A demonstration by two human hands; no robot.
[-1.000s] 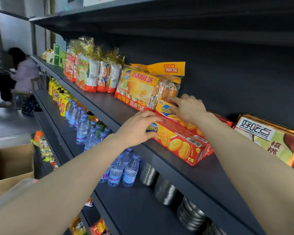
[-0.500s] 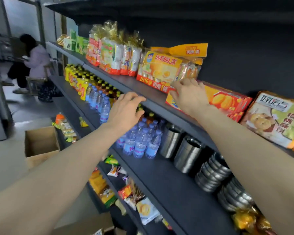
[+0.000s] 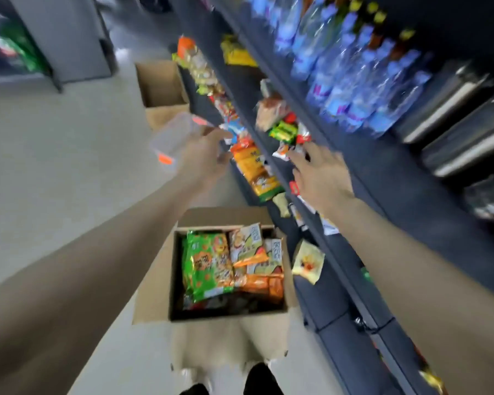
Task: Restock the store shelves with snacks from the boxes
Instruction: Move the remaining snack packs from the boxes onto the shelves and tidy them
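Shop aisle, pale floor (image 3: 54,172), dark shelving (image 3: 405,201) running up the right side; whole frame is motion-blurred, so fine detail is unreliable.

Both hands are out in front of me, well apart from each other, above the open box. Left hand (image 3: 208,155): fingers look loosely spread and carry nothing that I can make out. A clear plastic container with orange clips (image 3: 173,138) shows just beside and beyond it; I cannot tell whether the hand touches it or whether it sits farther off. Right hand (image 3: 320,175): fingers straight, spread, holding nothing, hovering in front of a lower shelf edge near loose small snack packets (image 3: 283,132).

Task stock: the open cardboard box (image 3: 154,295) sits on the floor directly below, against the shelf base, with a green snack bag (image 3: 206,263) and orange and white packs (image 3: 257,263) inside. A second box (image 3: 160,89) stands farther down the aisle, apparently empty. Water bottles (image 3: 351,81) and steel containers (image 3: 462,132) fill the shelf above.

Judgement: next step is a reach down into the near box.

Risks:
- Right forearm runs close along the shelf edge; a fast drop could sweep the loose packets off.
- A pale packet (image 3: 308,262) overhangs the bottom shelf beside the box, easy to knock.
- Bags lie overlapped; pulling one could drag another out.
- Blur suggests quick head motion; a grab now may be mis-aimed.
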